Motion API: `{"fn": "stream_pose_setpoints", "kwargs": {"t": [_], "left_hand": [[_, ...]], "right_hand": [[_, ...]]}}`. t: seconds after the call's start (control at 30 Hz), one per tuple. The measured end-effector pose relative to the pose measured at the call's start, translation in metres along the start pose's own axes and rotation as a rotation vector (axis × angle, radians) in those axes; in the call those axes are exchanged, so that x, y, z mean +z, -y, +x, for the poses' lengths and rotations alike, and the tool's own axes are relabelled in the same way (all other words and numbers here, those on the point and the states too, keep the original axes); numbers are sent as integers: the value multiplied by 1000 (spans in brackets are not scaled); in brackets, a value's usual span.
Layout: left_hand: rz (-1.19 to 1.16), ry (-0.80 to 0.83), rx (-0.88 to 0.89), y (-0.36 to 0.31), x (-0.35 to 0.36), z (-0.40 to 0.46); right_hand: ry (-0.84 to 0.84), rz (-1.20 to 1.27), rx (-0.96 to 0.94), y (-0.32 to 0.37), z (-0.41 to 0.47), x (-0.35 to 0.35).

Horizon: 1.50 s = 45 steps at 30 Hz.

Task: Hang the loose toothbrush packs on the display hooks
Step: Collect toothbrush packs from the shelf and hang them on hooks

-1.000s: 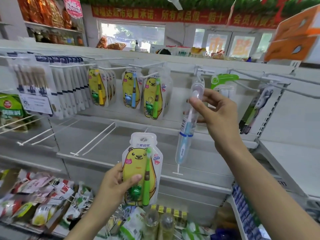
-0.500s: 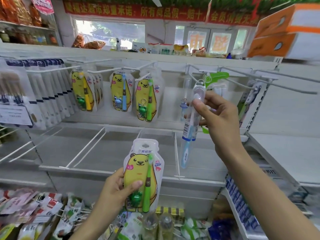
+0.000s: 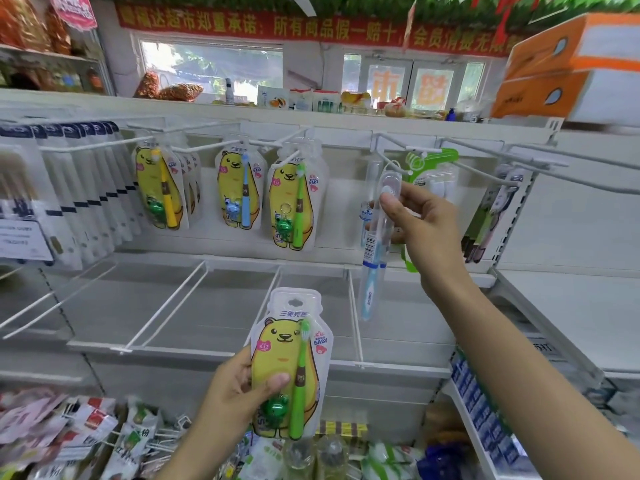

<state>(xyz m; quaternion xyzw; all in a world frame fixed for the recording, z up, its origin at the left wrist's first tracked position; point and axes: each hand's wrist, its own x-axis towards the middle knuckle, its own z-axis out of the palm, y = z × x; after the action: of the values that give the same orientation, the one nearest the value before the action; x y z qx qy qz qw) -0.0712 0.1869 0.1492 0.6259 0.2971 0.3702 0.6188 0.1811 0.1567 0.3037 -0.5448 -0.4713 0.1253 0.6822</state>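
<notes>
Before a white shop shelf [image 3: 242, 344] fitted with rows of wire hooks, a person holds one toothbrush pack in each hand. Low in the view, the left hand [image 3: 239, 389] grips a yellow bear pack [image 3: 287, 362] holding a green toothbrush and a green frog charm; the thumb presses on the front of the card and the fingers curl behind it. That pack stands upright, well below the hooks and touching none of them. Higher and to the right, the right hand [image 3: 422, 220] pinches a clear tube pack [image 3: 375, 251] with a blue toothbrush inside, thumb on the front near the top and fingers behind. The tube hangs almost straight down, and its top end sits just beside the tip of a white hook [image 3: 391, 161]; whether the hook passes through its hole cannot be told. Behind it, a similar clear tube [image 3: 367, 209] hangs on the same hook. To the left, three more hooks carry yellow bear packs [image 3: 291, 199] with yellow, blue and green brushes. A green-topped pack [image 3: 429, 161] hangs just behind the right hand.
</notes>
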Motion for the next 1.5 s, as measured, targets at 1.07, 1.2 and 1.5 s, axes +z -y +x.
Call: {"fn": "stream_pose_setpoints", "kwargs": {"t": [1.07, 1.2, 1.5], "left_hand": [[-121, -143, -90, 7, -1, -3], [-115, -130, -87, 4, 2, -6], [-106, -81, -45, -9, 3, -15]], "right_hand": [[16, -387, 176, -108, 112, 21], [88, -316, 279, -123, 83, 15], [181, -363, 243, -85, -11, 7]]}}
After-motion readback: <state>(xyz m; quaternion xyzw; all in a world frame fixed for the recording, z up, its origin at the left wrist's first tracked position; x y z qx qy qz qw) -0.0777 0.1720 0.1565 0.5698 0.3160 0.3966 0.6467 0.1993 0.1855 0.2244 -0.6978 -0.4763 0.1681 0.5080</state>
